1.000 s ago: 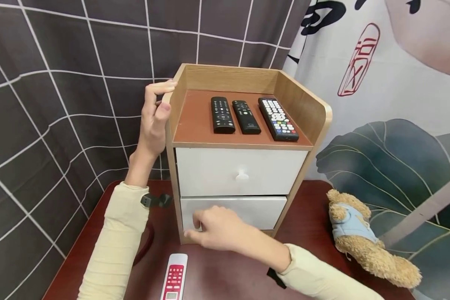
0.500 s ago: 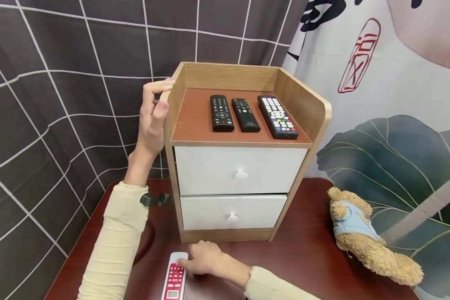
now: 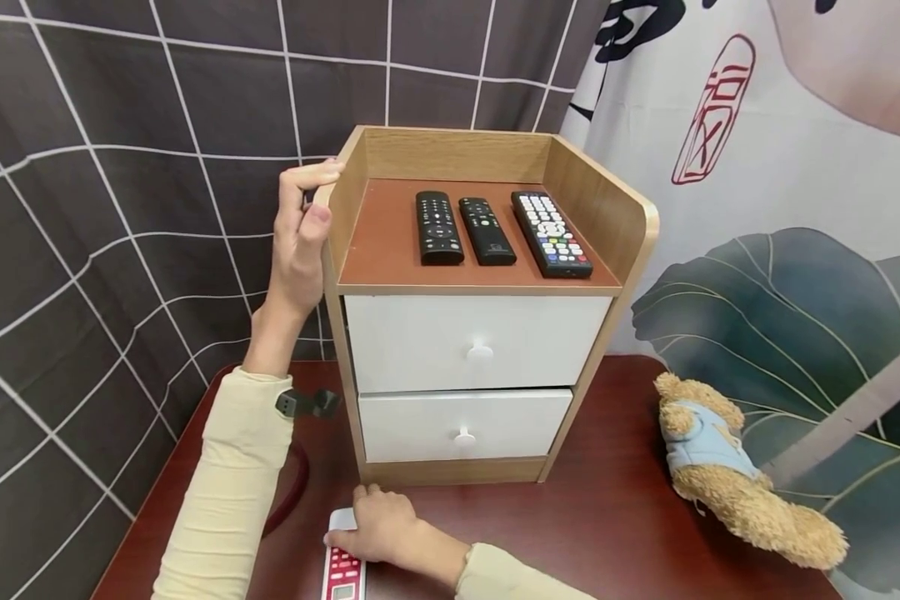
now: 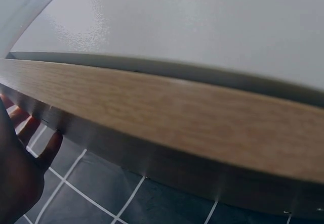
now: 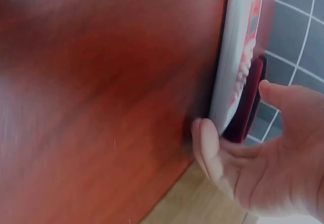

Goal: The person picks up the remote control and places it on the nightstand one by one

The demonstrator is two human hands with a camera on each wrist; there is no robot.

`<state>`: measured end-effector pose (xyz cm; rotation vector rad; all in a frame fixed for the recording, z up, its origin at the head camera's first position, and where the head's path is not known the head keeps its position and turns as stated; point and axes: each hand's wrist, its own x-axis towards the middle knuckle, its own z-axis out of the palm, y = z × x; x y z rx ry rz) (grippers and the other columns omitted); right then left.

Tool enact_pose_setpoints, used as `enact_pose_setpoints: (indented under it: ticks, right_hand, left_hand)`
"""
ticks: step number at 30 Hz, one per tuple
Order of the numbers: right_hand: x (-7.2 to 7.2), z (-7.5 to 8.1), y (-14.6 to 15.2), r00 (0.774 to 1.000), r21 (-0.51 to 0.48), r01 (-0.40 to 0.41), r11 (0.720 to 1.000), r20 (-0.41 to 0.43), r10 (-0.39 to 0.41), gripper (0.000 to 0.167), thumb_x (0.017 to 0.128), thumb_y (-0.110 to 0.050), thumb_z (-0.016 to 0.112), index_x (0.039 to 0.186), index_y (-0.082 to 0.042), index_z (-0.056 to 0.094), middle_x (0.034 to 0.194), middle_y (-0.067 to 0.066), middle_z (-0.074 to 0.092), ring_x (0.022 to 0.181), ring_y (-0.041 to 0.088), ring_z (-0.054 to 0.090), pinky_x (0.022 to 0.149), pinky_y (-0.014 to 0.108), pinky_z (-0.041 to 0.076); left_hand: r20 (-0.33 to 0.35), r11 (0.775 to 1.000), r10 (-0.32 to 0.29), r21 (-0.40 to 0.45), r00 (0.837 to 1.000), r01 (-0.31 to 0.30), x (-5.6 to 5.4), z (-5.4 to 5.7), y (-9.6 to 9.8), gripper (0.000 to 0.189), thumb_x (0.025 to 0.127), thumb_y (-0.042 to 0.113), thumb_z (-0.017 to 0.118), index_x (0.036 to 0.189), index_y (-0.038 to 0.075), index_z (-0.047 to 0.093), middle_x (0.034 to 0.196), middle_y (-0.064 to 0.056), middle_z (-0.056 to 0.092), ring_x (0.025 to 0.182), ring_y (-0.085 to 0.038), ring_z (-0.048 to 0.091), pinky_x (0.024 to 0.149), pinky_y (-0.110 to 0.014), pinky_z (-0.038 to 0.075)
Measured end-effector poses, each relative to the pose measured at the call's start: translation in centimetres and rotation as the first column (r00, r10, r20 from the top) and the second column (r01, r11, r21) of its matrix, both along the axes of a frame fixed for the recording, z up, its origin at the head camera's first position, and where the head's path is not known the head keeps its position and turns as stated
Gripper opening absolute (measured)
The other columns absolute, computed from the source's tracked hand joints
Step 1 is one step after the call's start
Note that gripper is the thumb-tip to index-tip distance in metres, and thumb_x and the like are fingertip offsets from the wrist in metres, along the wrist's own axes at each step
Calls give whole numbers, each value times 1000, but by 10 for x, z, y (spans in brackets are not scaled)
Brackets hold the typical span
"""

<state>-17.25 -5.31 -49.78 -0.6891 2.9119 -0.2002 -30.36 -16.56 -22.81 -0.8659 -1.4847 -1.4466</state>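
In the head view my left hand (image 3: 297, 242) is raised at the upper left side of a small wooden drawer cabinet (image 3: 468, 471). Its fingertips touch the side panel near the top edge; the left wrist view shows fingers (image 4: 49, 150) against the panel's outer face. Low in front of the cabinet, my right hand (image 3: 381, 525) reaches over a white and red remote control (image 3: 342, 575) lying on the table. Seen from the right wrist, its fingers are at the end of this remote, and the thumb stands apart from it. The hand hides part of the remote's top.
Three black remotes (image 3: 487, 232) lie on the cabinet's brown top, inside its raised rim. Two white drawers (image 3: 420, 342) with round knobs are closed, the lower one slightly proud. A teddy bear (image 3: 708, 450) lies on the dark red table (image 3: 607, 517) at right. Gridded curtain (image 3: 157, 208) hangs behind.
My right hand has come down from in front of the lower drawer and moved left over the white and red remote. My left hand has stayed at the cabinet's side.
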Motion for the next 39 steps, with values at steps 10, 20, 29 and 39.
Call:
enact_pose_setpoints:
  ticks: [10, 20, 29, 39]
  right_hand:
    - [36, -7, -22, 990, 320, 67, 945, -139, -24, 92, 69, -91, 50, 142, -36, 46, 116, -3, 58, 78, 14, 61, 59, 23, 49]
    - [43, -12, -39, 990, 334, 52, 941, -144, -4, 89, 66, -74, 72, 144, -46, 41, 117, -1, 52, 80, 12, 53, 50, 23, 44]
    - [40, -15, -28, 984, 205, -14, 979, -169, 50, 76, 73, -69, 69, 142, -49, 45, 101, 0, 58, 66, 12, 56, 50, 24, 43]
    - [13, -6, 1, 991, -49, -134, 990, 9, 135, 72, 77, -59, 69, 143, -38, 49, 99, -2, 64, 67, 9, 53, 57, 22, 41]
  left_hand:
    - [-14, 1000, -9, 7, 1000, 9, 1, 3, 1, 66, 86, 47, 49, 117, -11, 53, 128, -6, 59, 134, -26, 47, 119, -36, 29]
    - [-6, 1000, -15, -19, 1000, 15, 1, 4, 2, 65, 87, 46, 48, 119, -11, 52, 130, -10, 58, 135, -26, 46, 119, -36, 29]
    - [-1, 1000, -17, -16, 1000, 17, 1, 2, 0, 65, 87, 45, 48, 119, -11, 52, 130, -9, 58, 134, -24, 46, 118, -36, 29]
    - [-8, 1000, -11, -8, 1000, 11, 1, 1, 0, 63, 87, 45, 48, 117, -11, 52, 130, -14, 58, 135, -30, 46, 119, -37, 29]
